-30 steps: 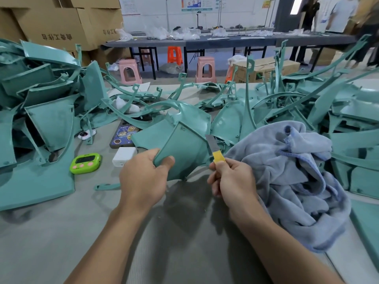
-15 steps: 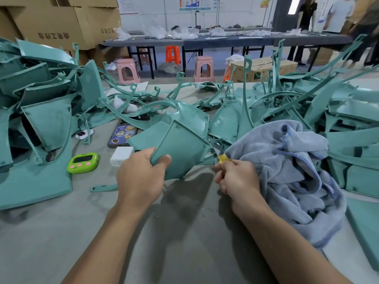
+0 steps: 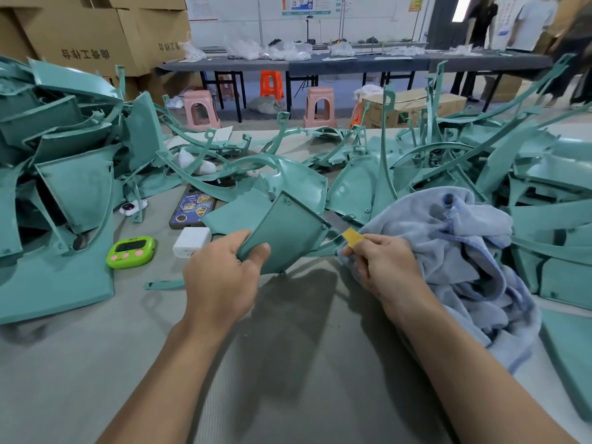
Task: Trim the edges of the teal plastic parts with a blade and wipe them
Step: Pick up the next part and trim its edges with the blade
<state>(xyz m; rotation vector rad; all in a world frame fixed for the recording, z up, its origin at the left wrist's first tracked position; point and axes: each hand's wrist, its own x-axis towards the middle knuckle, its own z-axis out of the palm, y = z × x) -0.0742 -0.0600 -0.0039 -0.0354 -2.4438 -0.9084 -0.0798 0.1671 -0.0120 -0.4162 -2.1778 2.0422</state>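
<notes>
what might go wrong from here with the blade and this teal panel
1. The right hand pinches the yellow-backed blade by a small tab, near the left hand gripping the teal panel; a slip might cut that hand.
2. The blue-grey towel lies bunched against the right hand and could snag the blade.

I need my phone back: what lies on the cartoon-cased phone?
A curved teal plastic strip crosses the far end of the dark cartoon-cased phone, hiding that end; its middle shows.

Timer [image 3: 131,252] left of charger [image 3: 191,241], phone [image 3: 192,211] behind it, cloth [image 3: 464,251] far right
</notes>
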